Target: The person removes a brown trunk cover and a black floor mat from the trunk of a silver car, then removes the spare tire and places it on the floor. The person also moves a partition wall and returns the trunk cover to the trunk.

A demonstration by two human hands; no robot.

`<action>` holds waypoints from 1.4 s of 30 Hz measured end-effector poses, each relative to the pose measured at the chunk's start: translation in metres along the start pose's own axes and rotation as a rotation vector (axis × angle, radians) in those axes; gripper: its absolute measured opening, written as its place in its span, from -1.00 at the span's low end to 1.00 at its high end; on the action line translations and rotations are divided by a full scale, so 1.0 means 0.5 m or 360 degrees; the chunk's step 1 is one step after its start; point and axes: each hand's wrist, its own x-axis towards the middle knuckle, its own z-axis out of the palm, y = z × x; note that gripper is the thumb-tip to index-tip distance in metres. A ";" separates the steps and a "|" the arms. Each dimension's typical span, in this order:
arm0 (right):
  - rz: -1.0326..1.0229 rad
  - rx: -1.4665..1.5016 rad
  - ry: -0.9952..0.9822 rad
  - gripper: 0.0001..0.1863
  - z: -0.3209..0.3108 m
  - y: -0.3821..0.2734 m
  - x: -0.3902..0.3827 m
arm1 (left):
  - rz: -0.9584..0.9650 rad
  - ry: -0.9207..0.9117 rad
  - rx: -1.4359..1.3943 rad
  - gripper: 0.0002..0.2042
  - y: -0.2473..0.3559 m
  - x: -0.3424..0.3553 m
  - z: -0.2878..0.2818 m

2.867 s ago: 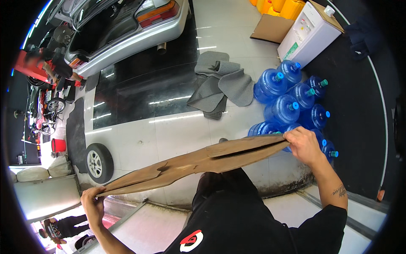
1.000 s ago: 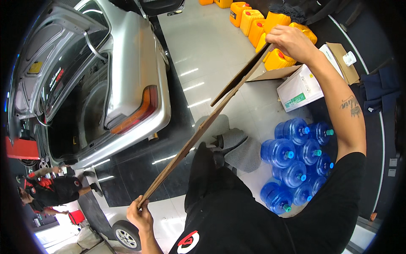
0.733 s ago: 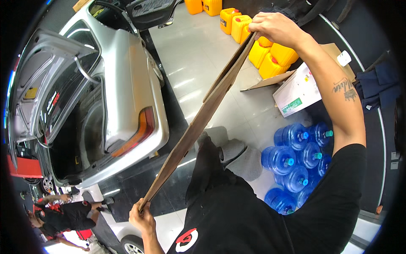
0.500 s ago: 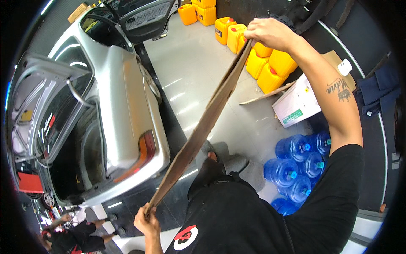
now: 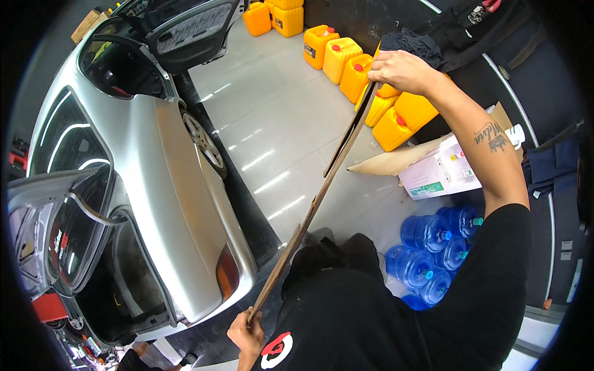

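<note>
A long, thin brown board (image 5: 281,266) slants across the middle, seen almost edge-on. Its edge is ragged, and toward the far end it splits into two layers with a dark gap between. My right hand (image 5: 402,69) is closed over the far upper end, arm stretched forward. At the near lower end, my left hand (image 5: 246,334) pinches the other tip close to my body. The board hangs in the air between both hands, above the tiled floor (image 5: 266,123). To its left stands a silver car (image 5: 179,185) with its boot lid (image 5: 55,241) raised.
Several yellow jerrycans (image 5: 340,59) line the wall ahead. On the right are an open white carton (image 5: 442,170) and several blue water bottles (image 5: 417,229). The car's door (image 5: 192,37) hangs open. Another person (image 5: 139,358) is partly visible at lower left.
The board has turned from showing its brown face to nearly edge-on. My left hand has shifted right. The view has moved, and less of the other person shows.
</note>
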 end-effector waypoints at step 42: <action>0.1831 0.3013 0.0049 0.09 0.715 0.392 0.308 | 0.0518 -0.0523 0.0063 -0.52 0.717 0.990 0.650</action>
